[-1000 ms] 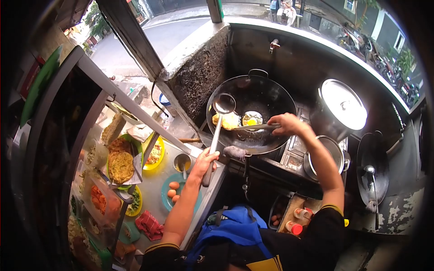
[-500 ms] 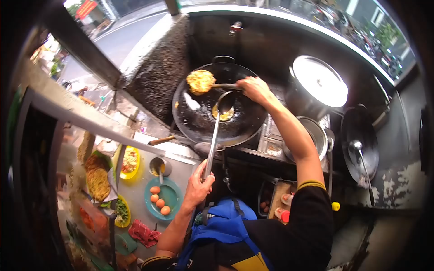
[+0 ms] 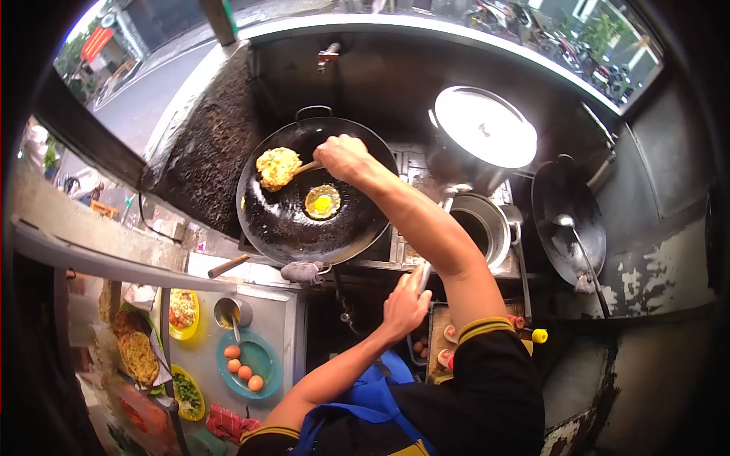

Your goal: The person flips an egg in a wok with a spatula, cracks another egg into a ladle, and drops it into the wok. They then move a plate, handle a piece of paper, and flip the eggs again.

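Over the left half of the big black wok [image 3: 357,239], my right hand [image 3: 344,158] is closed around the handle of a spatula [image 3: 308,167]. A golden, lumpy omelette [image 3: 278,168] rests on its far end and hides the blade. Below it a fried egg [image 3: 322,202] with a yellow yolk lies in the wok. My left hand [image 3: 407,305] grips the metal handle of a ladle [image 3: 423,278], to the right of the wok. My right forearm covers part of that ladle, whose upper end shows near the small metal pot [image 3: 499,245].
A tall lidded pot [image 3: 484,129] and a second wok [image 3: 559,197] stand at right. Left of me are a teal plate [image 3: 271,363] with several eggs, a metal cup [image 3: 233,313], yellow bowls [image 3: 182,313] of chopped food and fried omelettes [image 3: 140,357]. Seasoning bottles [image 3: 447,357] sit below the pots.
My left hand has carried the ladle from above the egg to the small pot at right, uncovering the egg. The right hand keeps the omelette raised over the wok. The view has shifted.
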{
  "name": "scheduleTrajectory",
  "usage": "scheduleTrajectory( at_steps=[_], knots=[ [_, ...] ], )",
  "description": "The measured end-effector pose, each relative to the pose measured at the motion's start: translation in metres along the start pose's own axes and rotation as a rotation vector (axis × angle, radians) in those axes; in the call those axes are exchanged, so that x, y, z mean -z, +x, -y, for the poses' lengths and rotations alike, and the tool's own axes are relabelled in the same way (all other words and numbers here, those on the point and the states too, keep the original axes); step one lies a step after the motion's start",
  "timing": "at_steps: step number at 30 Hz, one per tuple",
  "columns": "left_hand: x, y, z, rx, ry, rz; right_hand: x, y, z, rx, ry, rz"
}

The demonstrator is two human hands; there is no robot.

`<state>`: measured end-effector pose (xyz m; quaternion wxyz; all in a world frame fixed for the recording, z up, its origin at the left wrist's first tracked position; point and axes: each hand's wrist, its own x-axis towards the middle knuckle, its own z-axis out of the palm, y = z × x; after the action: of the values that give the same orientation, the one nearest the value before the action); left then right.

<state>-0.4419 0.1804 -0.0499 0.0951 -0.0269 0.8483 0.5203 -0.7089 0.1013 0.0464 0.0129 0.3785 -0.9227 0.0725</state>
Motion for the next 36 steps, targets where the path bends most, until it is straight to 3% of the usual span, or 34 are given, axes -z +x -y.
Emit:
scheduleTrajectory(
  at_steps=[3, 6, 8, 9, 10, 12, 14, 16, 18, 19, 21, 25, 28, 30, 32, 36],
  knots=[
    [-0.019, 0.009, 0.002, 0.072, 0.121, 0.038, -0.002, -0.007, -0.003, 0.026, 0.001, 0.0],
    [-0.017, 0.012, 0.009, -0.05, 0.056, 0.107, -0.018, -0.006, -0.014, 0.091, 0.007, -0.024],
    [-0.027, 0.01, 0.028, -0.176, -0.029, 0.081, -0.02, -0.01, -0.015, 0.076, 0.065, -0.023],
    [-0.031, 0.007, 0.037, -0.286, -0.048, -0.033, -0.019, -0.012, -0.013, 0.075, 0.05, -0.012],
    [-0.022, 0.0, 0.04, -0.279, -0.05, -0.05, -0.018, -0.013, -0.011, 0.07, 0.035, -0.005],
    [0.007, -0.025, 0.056, -0.007, -0.281, 0.092, -0.016, -0.013, -0.008, 0.082, 0.001, 0.02],
    [0.021, -0.051, 0.106, 0.347, -0.219, -0.021, -0.011, -0.015, -0.003, 0.075, -0.019, 0.005],
    [0.01, -0.076, 0.198, 0.555, -0.25, -0.347, -0.009, -0.011, -0.002, 0.075, -0.045, 0.015],
    [0.008, -0.083, 0.259, 0.784, -0.154, -0.535, -0.002, -0.01, 0.002, 0.089, -0.051, 0.003],
    [0.008, -0.079, 0.265, 0.787, -0.155, -0.542, -0.001, -0.007, 0.003, 0.099, -0.051, -0.001],
    [0.003, -0.069, 0.27, 0.624, 0.187, -0.579, 0.005, -0.002, 0.007, 0.102, -0.057, 0.026],
    [0.01, -0.048, 0.267, 0.687, -0.074, -0.295, 0.007, 0.005, 0.01, 0.115, -0.071, 0.037],
    [0.016, -0.045, 0.259, 0.681, 0.022, -0.214, 0.01, 0.005, 0.016, 0.135, -0.08, 0.004],
    [0.015, -0.047, 0.251, 0.65, 0.045, -0.274, 0.015, 0.007, 0.021, 0.074, -0.095, 0.098],
    [0.018, -0.051, 0.244, 0.579, 0.183, -0.243, 0.013, 0.009, 0.025, 0.093, -0.117, 0.09],
    [0.015, -0.054, 0.251, 0.523, 0.142, -0.276, 0.015, 0.012, 0.028, 0.095, -0.125, 0.081]
  ],
)
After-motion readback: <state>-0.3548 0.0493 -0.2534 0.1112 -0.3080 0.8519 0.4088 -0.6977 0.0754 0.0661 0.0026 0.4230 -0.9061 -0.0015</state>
